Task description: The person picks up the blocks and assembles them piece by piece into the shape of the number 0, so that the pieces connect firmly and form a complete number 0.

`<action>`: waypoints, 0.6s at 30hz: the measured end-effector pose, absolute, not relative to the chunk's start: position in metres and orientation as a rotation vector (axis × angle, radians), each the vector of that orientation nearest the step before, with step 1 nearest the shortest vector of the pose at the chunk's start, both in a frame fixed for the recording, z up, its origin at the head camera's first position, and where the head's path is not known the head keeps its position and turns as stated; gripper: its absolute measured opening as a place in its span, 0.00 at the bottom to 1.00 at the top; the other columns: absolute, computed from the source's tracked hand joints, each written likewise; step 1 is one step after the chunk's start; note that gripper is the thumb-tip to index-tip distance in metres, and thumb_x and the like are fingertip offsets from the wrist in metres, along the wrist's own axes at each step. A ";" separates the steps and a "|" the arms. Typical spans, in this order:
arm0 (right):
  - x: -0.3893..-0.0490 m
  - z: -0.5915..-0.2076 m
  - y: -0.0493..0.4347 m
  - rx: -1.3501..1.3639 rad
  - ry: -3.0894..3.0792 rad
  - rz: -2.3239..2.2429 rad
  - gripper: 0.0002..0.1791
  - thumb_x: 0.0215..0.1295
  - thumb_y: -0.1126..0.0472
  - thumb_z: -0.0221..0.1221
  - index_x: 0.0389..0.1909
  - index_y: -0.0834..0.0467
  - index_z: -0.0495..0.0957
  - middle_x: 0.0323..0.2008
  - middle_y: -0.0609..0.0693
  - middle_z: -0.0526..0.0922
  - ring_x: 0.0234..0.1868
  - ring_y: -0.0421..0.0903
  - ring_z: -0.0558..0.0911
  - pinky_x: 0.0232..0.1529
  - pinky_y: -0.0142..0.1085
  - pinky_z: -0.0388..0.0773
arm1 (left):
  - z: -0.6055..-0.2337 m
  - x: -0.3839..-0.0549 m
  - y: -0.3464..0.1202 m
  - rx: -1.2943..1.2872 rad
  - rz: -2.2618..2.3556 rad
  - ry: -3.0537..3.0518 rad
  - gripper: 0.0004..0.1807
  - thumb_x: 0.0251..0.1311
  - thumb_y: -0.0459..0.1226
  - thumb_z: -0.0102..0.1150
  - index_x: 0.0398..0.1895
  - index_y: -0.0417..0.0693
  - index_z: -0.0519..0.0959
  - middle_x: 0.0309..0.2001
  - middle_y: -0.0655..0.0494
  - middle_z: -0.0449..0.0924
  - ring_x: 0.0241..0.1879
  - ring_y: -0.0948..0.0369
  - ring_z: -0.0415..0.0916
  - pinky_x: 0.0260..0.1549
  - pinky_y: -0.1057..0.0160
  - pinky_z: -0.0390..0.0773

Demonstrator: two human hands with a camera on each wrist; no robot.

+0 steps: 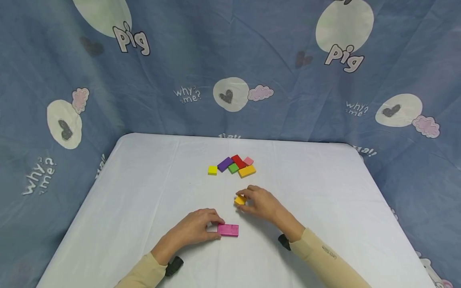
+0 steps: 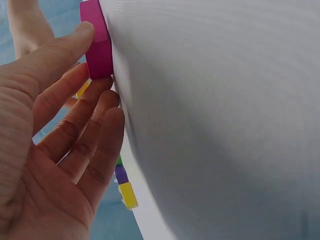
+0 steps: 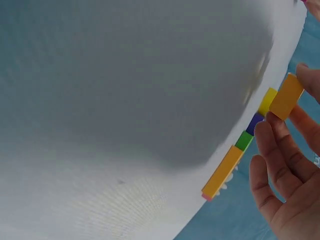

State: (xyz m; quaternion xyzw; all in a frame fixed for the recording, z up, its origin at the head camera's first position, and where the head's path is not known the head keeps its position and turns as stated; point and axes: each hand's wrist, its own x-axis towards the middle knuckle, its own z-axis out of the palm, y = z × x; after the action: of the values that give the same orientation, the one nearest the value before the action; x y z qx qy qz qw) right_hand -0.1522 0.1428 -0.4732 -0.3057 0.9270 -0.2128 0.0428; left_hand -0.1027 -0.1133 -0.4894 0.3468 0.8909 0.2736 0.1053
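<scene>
My left hand (image 1: pixel 196 227) pinches the left end of a magenta rectangular block (image 1: pixel 228 230) between thumb and fingers; the block lies flat on the white table. In the left wrist view the thumb presses on one side of it. Farther off and to the right, my right hand (image 1: pixel 260 203) holds a small orange-yellow block (image 1: pixel 240 200) between thumb and fingertips. The right wrist view shows this held block (image 3: pixel 286 97) just off the tabletop, its other fingers loosely bent. Neither hand touches the group of blocks behind.
Toward the back of the white table (image 1: pixel 306 172) lie a yellow block (image 1: pixel 212 171), a purple one (image 1: pixel 225 164), a green one (image 1: pixel 233 168), a red one (image 1: pixel 238 161), a pink one (image 1: pixel 248 161) and a longer orange one (image 1: pixel 247 171). A blue patterned cloth (image 1: pixel 230 48) hangs behind.
</scene>
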 end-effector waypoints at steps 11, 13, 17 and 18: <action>-0.141 -0.474 0.144 -0.908 2.782 -0.619 0.24 0.58 0.50 0.69 0.54 0.53 0.81 0.39 0.45 0.80 0.40 0.41 0.79 0.45 0.36 0.79 | -0.489 -0.103 -0.113 1.005 0.798 2.624 0.17 0.52 0.45 0.73 0.45 0.52 0.86 0.39 0.68 0.78 0.37 0.68 0.72 0.38 0.63 0.75; -0.139 -0.475 0.144 -0.908 2.774 -0.618 0.24 0.58 0.49 0.69 0.54 0.54 0.81 0.40 0.45 0.80 0.40 0.41 0.79 0.46 0.37 0.79 | -0.490 -0.103 -0.113 1.007 0.794 2.626 0.17 0.52 0.45 0.73 0.45 0.52 0.86 0.39 0.68 0.78 0.37 0.68 0.72 0.38 0.63 0.75; -0.134 -0.476 0.143 -0.915 2.756 -0.620 0.24 0.58 0.48 0.69 0.54 0.53 0.81 0.40 0.45 0.80 0.40 0.41 0.79 0.46 0.36 0.78 | -0.491 -0.103 -0.113 1.019 0.795 2.630 0.17 0.52 0.45 0.73 0.45 0.53 0.86 0.38 0.69 0.78 0.36 0.68 0.72 0.37 0.64 0.74; -0.133 -0.477 0.143 -0.920 2.753 -0.619 0.24 0.58 0.48 0.69 0.54 0.52 0.81 0.40 0.44 0.80 0.40 0.40 0.79 0.45 0.36 0.78 | -0.491 -0.103 -0.113 1.021 0.799 2.629 0.17 0.52 0.45 0.73 0.45 0.53 0.86 0.38 0.69 0.78 0.36 0.68 0.72 0.37 0.64 0.74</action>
State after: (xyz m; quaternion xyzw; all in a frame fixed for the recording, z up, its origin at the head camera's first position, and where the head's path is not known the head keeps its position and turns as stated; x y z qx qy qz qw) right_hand -0.1327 0.1428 -0.4770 -0.3087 0.9241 -0.2076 0.0869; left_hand -0.1027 -0.1128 -0.4912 0.3464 0.8919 0.2710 0.1049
